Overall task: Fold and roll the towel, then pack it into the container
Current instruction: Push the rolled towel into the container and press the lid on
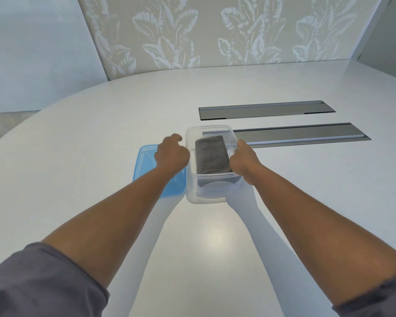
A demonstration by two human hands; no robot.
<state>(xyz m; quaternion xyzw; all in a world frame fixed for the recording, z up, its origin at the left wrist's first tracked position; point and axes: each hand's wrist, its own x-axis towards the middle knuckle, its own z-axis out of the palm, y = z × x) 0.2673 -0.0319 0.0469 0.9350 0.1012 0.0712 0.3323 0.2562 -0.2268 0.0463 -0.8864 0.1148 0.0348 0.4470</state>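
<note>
A pale, rounded table [82, 161] fills the view, with a leaf-patterned wall panel [226, 30] behind it. 2 long grey recessed troughs [266, 110] run across the tabletop on the right; the nearer trough [302, 133] reaches to the far right corner of the clear plastic container [206, 197], which partly covers its left end. A blue lid [146, 165] lies flat just left of the container, its right part hidden under the left forearm.

The dark grey towel [212, 155] lies rolled inside the container, lengthwise from front to back, filling most of the middle.

Both arms stretch forward from grey rolled-up sleeves [44, 282]. The left hand [172, 154] sits at the container's left wall, above the lid, knuckles up and fingers curled inward into a loose fist; it seems to grip nothing, though whether it touches the rim is hard to tell from this angle. The right hand [244, 161] is at the container's right wall, fingers wrapped over the rim and reaching inside beside the towel, thumb outside, so it clasps that wall.
</note>
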